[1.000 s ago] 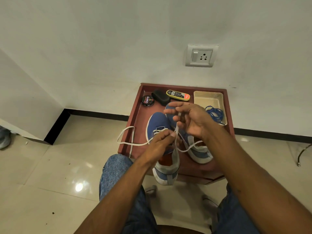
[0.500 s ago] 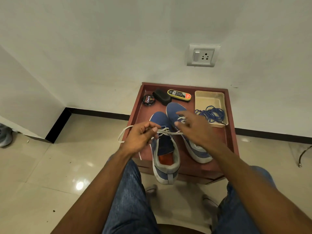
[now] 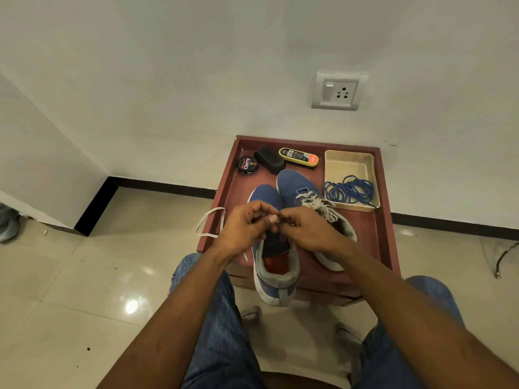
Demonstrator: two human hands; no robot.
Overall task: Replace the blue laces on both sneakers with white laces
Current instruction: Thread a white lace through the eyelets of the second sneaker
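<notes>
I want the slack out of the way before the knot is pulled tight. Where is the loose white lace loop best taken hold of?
Take the white lace loop at its rounded far end, where it hangs past the left rim of the red tray. Come from the left, over the floor: that end is free, while the right end runs under the left hand, which works with the right hand over the near sneaker.

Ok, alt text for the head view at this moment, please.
Both hands, left hand and right hand, meet over the near blue sneaker, pinching its white lace on a red-brown tray table. The second sneaker already has white laces; the blue laces lie in a cream tray.
</notes>
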